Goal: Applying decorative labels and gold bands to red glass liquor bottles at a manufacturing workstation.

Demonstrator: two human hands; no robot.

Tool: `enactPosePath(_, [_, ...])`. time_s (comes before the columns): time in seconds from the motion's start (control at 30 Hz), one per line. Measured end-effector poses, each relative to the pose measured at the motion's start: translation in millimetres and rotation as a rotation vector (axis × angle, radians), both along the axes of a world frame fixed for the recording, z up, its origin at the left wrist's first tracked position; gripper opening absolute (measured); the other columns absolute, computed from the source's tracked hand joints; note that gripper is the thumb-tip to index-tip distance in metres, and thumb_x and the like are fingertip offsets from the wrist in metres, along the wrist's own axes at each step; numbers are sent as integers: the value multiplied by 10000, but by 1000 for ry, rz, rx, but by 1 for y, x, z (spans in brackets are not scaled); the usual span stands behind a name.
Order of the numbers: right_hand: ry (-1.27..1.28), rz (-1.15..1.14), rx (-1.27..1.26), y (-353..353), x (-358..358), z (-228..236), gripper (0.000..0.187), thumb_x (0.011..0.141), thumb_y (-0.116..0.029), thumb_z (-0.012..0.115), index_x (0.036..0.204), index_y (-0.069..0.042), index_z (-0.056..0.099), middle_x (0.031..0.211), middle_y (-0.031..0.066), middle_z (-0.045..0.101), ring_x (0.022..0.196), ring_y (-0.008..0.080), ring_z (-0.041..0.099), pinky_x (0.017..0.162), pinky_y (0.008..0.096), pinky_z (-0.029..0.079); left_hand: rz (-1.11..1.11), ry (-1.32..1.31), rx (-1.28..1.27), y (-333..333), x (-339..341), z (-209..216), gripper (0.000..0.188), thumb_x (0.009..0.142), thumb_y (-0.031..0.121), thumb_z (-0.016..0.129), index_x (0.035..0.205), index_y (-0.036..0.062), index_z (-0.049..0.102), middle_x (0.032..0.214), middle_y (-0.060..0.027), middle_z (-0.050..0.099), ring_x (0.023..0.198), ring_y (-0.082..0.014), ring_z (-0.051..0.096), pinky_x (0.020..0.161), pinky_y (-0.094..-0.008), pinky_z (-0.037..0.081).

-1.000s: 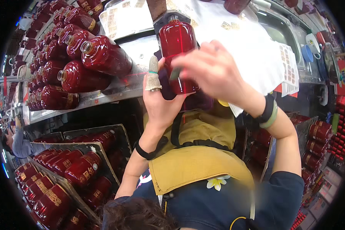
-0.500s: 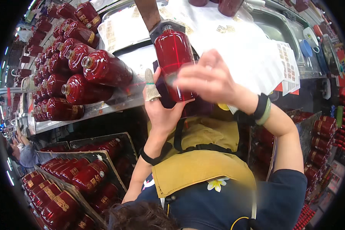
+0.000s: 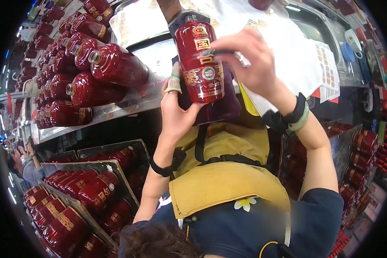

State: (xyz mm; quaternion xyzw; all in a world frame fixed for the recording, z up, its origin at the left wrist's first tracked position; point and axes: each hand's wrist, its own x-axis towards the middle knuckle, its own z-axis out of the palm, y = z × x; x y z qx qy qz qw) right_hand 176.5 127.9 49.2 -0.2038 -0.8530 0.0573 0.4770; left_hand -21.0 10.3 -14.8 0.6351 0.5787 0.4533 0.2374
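A glossy dark-red glass bottle (image 3: 192, 71) lies with its neck toward the far side, gold decals and a round pale emblem facing up. My left hand (image 3: 176, 114) grips the bottle's base from the left and below; a cloth finger cover sits on one finger. My right hand (image 3: 260, 62) is closed around a slim dark tool (image 3: 222, 52) with a whitish end, whose exact kind I cannot make out. The tool's dark end lies over the bottle's decals. Behind the bottle's neck stands a metal bracket (image 3: 170, 10). A dark purple cloth (image 3: 228, 107) is under the bottle.
Several undecorated red bottles (image 3: 116, 64) crowd the bench at left. White decal sheets (image 3: 284, 64) cover the worktop, beside a sink (image 3: 316, 30) and a blue cup (image 3: 347, 51). Crates (image 3: 127, 180) of decorated bottles stand low on the left; more bottles (image 3: 359, 176) are at right.
The bottle's upper side was plain red and now shows gold decals. My right hand has moved up and right from the bottle's lower part, and the dark tool has come into view.
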Motion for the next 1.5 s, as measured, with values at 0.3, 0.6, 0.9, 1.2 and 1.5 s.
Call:
enactPosePath(0.3, [-269, 418, 83, -65, 25, -26, 335, 753, -145, 720, 1086, -162, 757, 1106, -53, 712, 784, 143, 572, 767, 328, 491, -47, 148, 2, 1, -3, 4, 753, 707, 138, 878, 1346, -78, 543, 1238, -231, 636, 1239, -420, 520, 1112, -493, 365])
enactPosePath(0.6, [324, -178, -331, -42, 30, -11, 220, 876, -7, 769, 1073, -9, 670, 930, 89, 703, 799, 172, 656, 741, 283, 534, 62, 275, 454, -14, 15, -3, 509, 701, -39, 851, 1188, 60, 747, 1309, -206, 671, 1226, -391, 634, 1011, -438, 540])
enactPosePath(0.9, [71, -117, -204, -62, 16, -41, 267, 763, -1, 777, 987, -135, 727, 978, 5, 735, 856, 196, 647, 828, 337, 436, 139, 181, 457, -15, 21, -8, 409, 744, -71, 824, 1139, -69, 715, 1253, -221, 695, 1154, -381, 684, 985, -431, 562])
enactPosePath(1.2, [325, -244, -373, -66, 42, -25, 229, 846, 61, 743, 1045, -19, 663, 956, 97, 691, 829, 213, 636, 744, 300, 509, 137, 318, 320, -24, 31, -2, 499, 761, -66, 788, 1237, 68, 725, 1385, -212, 550, 1256, -397, 568, 1068, -444, 466])
enactPosePath(1.5, [449, -315, -379, -56, 46, -23, 185, 928, -21, 722, 1095, -15, 643, 966, 63, 672, 851, 138, 616, 769, 255, 486, 31, 334, 353, 0, 21, 17, 724, 693, 15, 843, 1365, -58, 582, 1429, -219, 550, 1325, -400, 538, 1163, -562, 364])
